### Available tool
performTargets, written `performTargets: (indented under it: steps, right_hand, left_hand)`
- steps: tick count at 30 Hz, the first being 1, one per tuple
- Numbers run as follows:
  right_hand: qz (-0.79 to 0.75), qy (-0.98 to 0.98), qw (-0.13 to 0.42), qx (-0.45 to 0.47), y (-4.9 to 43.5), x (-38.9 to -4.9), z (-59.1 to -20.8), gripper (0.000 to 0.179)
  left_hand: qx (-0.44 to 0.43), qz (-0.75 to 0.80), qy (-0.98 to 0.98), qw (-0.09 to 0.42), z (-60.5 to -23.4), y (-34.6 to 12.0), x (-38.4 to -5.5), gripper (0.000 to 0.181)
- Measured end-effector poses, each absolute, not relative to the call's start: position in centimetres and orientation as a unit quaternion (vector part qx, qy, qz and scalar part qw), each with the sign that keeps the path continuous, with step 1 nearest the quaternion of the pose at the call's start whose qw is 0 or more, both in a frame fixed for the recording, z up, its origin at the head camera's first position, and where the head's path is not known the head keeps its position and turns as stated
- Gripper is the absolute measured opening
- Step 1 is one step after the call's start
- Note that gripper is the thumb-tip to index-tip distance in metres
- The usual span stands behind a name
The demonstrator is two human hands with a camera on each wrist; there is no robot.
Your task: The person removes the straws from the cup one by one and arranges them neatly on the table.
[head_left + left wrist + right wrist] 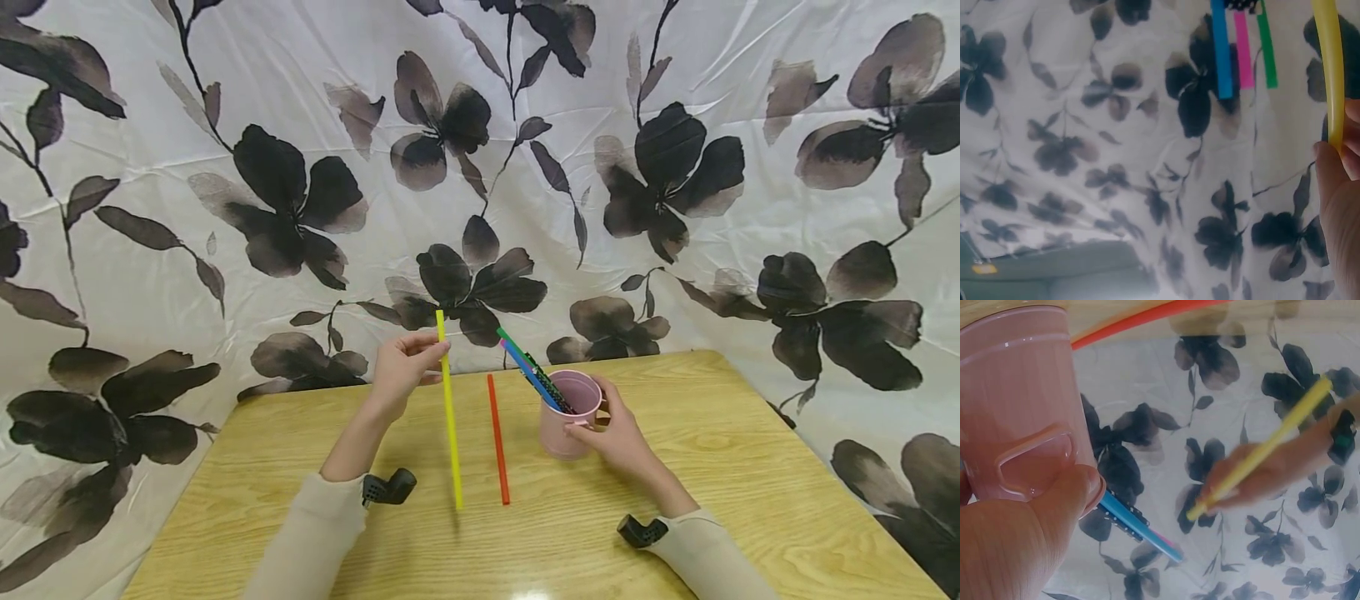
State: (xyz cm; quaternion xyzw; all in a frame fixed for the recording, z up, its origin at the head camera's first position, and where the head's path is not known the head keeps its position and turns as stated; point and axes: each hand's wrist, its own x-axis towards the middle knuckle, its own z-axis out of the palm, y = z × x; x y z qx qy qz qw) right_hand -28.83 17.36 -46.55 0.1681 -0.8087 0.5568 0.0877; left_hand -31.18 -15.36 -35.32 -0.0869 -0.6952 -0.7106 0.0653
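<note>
My left hand [406,367] pinches a yellow straw [451,417] near its upper end; the straw hangs nearly upright above the table. In the left wrist view the thumb and fingertips press on the yellow straw [1331,69]. With my right hand [617,433] I grip a pink cup [564,435] with a small handle, thumb at its near side. Blue, pink, green and black speckled straws lean out of the cup to the left, the blue straw [531,377] in front. A red straw [498,442] lies on the table between the hands.
The wood-grain table [247,500] ends at a back edge against a hanging floral cloth [555,217]. Black wrist cameras sit on both cuffs, the left camera [389,487] close to the yellow straw's lower half.
</note>
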Motion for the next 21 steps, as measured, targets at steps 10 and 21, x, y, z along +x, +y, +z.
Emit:
performTargets:
  steps: [10,21]
  right_hand:
    - [0.558,-0.805,0.086,0.182,17.1,-28.1,-45.6,0.085]
    - [0.570,-0.799,0.075,0.175,16.7,-27.3,-44.2,0.084]
  left_hand:
    - [-0.034,-0.689,-0.724,0.016,-41.6,-15.5,-33.9,0.041]
    - [0.020,-0.664,-0.748,0.019,-45.8,-14.9,-36.0,0.031]
